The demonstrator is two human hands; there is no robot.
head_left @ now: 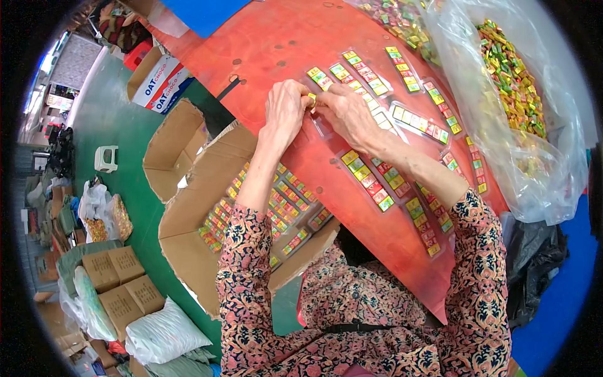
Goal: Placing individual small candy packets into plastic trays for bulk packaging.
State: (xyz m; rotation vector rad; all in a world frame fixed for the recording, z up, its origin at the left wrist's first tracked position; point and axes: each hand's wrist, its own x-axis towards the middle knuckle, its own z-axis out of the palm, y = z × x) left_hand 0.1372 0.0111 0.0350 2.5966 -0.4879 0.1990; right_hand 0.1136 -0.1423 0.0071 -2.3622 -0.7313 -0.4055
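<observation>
Over the red table (251,38), my left hand (282,114) and my right hand (349,114) meet with fingers bent inward. A small yellow wrapped piece (311,98) shows at the left fingertips, pinched there. The right fingers are closed just beside it; what they grip is hidden. Below the fingertips lies a narrow clear plastic tray (322,128), partly covered by my hands. Around my right hand and forearm are several clear trays filled with rows of small coloured pieces, among them one tray (367,180) nearer me and another tray (402,69) farther off.
At the right stands a large clear bag (545,182) holding loose coloured pieces (512,81). An open cardboard box (182,242) with filled trays sits left of the table, partly behind my left arm. Farther left, a white stool (106,159), cartons (116,270) and sacks (166,333) stand on the green floor.
</observation>
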